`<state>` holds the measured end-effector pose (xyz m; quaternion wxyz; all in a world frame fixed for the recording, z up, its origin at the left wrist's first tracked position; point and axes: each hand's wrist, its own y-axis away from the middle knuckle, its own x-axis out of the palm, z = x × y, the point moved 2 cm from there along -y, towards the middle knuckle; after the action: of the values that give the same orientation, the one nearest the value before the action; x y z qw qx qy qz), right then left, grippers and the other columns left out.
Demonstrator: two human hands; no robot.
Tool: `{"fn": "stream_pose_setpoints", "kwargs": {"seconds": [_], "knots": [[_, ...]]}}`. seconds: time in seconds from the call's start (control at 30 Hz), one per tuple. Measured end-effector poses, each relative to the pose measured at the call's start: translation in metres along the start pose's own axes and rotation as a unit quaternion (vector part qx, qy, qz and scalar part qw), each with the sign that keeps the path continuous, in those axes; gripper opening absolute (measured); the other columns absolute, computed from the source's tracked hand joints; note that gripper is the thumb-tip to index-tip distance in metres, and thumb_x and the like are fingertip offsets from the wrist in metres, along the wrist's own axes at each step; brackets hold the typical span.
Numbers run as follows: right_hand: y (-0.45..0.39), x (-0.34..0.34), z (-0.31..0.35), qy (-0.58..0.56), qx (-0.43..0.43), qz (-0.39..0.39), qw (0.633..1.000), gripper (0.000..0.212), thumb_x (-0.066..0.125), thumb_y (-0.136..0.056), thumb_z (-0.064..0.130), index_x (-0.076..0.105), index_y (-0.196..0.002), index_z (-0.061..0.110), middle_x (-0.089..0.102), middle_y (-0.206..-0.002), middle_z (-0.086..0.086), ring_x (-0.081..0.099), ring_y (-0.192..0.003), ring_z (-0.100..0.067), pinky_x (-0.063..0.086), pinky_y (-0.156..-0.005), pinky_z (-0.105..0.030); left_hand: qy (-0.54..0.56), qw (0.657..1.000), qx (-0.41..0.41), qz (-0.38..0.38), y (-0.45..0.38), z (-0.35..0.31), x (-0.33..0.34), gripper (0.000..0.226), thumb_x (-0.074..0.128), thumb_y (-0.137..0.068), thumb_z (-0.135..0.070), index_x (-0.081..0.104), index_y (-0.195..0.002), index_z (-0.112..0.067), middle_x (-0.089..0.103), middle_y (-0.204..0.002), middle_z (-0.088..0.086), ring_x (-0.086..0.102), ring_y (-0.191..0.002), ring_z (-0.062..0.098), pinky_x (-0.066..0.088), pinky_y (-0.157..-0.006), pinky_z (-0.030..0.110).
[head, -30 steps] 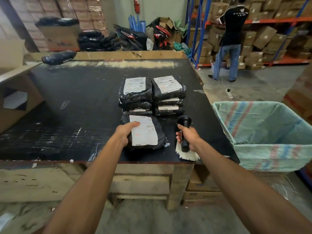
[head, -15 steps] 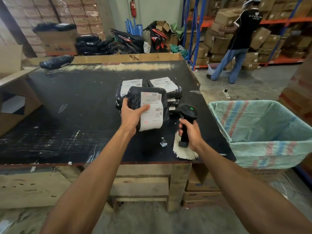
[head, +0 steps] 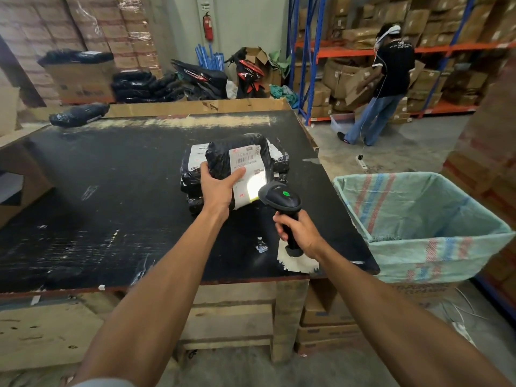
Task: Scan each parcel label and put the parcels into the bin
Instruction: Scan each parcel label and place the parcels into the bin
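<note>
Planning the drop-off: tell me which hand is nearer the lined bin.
Right. The right hand grips the scanner near the table's right edge, beside the bin. The left hand holds the parcel farther left, over the stack.

Desk [head: 117, 174]: black top, scuffed with pale streaks, on a wooden frame.
Fire extinguisher [head: 207, 26]: red, hung on the far wall.
Motorbike [head: 245, 76]: red and black, parked behind the desk's far edge.
Blue rods [head: 210, 57]: a bundle standing upright just left of the motorbike.
Shelving [head: 307, 51]: blue uprights, orange beams, packed with cardboard boxes.
Person [head: 388, 79]: in a black shirt and jeans, standing at the shelving with a cardboard box.
Power strip [head: 362, 162]: white, lying on the concrete floor near the person's feet.
</note>
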<state>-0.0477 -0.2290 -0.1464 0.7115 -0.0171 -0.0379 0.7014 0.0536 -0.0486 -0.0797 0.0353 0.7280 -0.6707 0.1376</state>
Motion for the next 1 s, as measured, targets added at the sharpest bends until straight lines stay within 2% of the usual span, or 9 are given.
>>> {"fn": "stream_pose_setpoints", "kwargs": {"seconds": [0.17,0.3,0.37,0.53,0.63,0.7,0.8,0.9,1.0], "knots": [[-0.006,0.001,0.003,0.033,-0.015,0.007,0.999,0.041,0.064,-0.088,0.026,0.052,-0.081,-0.012,0.049,-0.062,-0.016,0.043,-0.052,-0.021,0.042,-0.057,-0.031,-0.002,1.000,0.004,-0.007,-0.001,-0.001,0.005,0.059,0.090,-0.071,-0.011,0.053,-0.105,-0.041,0.071,-0.110,-0.007,0.075,-0.095,0.009,0.063,-0.073,0.031],[-0.009,-0.002,0.005,0.033,-0.003,0.001,0.999,0.030,0.066,-0.085,0.029,0.058,-0.077,0.001,0.052,-0.060,-0.010,0.043,-0.050,-0.019,0.041,-0.055,-0.029,0.023,1.000,-0.014,-0.007,-0.003,-0.001,0.007,0.073,0.090,-0.072,-0.008,0.047,-0.131,-0.021,0.070,-0.122,0.005,0.075,-0.100,0.020,0.065,-0.075,0.042],[-0.010,-0.003,0.005,0.035,0.001,-0.002,0.999,0.036,0.066,-0.082,0.030,0.056,-0.078,-0.004,0.052,-0.059,-0.009,0.043,-0.049,-0.019,0.039,-0.054,-0.029,0.035,0.999,-0.017,-0.007,-0.003,-0.002,0.008,0.074,0.090,-0.072,-0.007,0.047,-0.131,-0.020,0.071,-0.121,0.006,0.076,-0.097,0.020,0.065,-0.072,0.044],[-0.012,-0.006,0.008,0.034,-0.004,-0.001,0.999,0.045,0.066,-0.081,0.028,0.051,-0.082,-0.014,0.050,-0.059,-0.009,0.041,-0.048,-0.019,0.038,-0.052,-0.028,0.041,0.999,-0.013,0.000,-0.006,-0.002,0.012,0.076,0.089,-0.073,-0.006,0.046,-0.134,-0.017,0.072,-0.117,0.003,0.077,-0.093,0.014,0.064,-0.067,0.037],[-0.015,-0.010,0.007,0.043,0.003,-0.027,0.999,0.028,0.066,-0.085,0.026,0.057,-0.079,0.000,0.052,-0.058,-0.006,0.043,-0.048,-0.017,0.040,-0.051,-0.026,0.040,0.999,-0.012,-0.001,-0.007,-0.003,0.013,0.083,0.089,-0.073,-0.008,0.042,-0.140,-0.016,0.070,-0.119,0.001,0.076,-0.093,0.010,0.064,-0.067,0.032],[-0.018,-0.017,0.003,0.047,0.025,-0.090,0.995,0.018,0.067,-0.087,0.025,0.059,-0.090,0.009,0.055,-0.059,-0.001,0.046,-0.050,-0.015,0.042,-0.051,-0.026,0.035,0.999,-0.011,-0.006,-0.008,-0.002,0.013,0.084,0.090,-0.072,-0.010,0.042,-0.141,-0.018,0.070,-0.120,0.001,0.075,-0.094,0.010,0.064,-0.069,0.031],[-0.022,-0.033,-0.007,0.036,0.104,-0.163,0.980,0.039,0.068,-0.089,0.019,0.047,-0.120,0.006,0.057,-0.069,-0.002,0.049,-0.053,-0.014,0.044,-0.053,-0.030,0.028,0.999,-0.018,-0.016,-0.012,-0.002,0.011,0.082,0.091,-0.070,-0.014,0.046,-0.139,-0.015,0.070,-0.124,0.005,0.074,-0.101,0.015,0.064,-0.080,0.039],[-0.021,-0.044,-0.015,0.011,0.187,-0.154,0.970,0.053,0.063,-0.086,0.004,0.036,-0.132,0.005,0.054,-0.069,-0.008,0.050,-0.050,-0.015,0.045,-0.049,-0.030,0.026,0.999,-0.036,-0.005,-0.013,-0.001,0.009,0.081,0.091,-0.071,-0.016,0.048,-0.138,-0.013,0.068,-0.127,0.006,0.072,-0.107,0.021,0.062,-0.089,0.047],[-0.023,-0.049,-0.021,-0.045,0.214,-0.140,0.966,0.046,0.063,-0.088,-0.003,0.038,-0.125,0.006,0.060,-0.072,-0.011,0.054,-0.052,-0.016,0.047,-0.049,-0.028,0.053,0.996,-0.071,0.022,-0.008,0.003,0.014,0.078,0.090,-0.073,-0.014,0.048,-0.139,-0.014,0.068,-0.127,0.007,0.073,-0.105,0.023,0.063,-0.086,0.047]]}}
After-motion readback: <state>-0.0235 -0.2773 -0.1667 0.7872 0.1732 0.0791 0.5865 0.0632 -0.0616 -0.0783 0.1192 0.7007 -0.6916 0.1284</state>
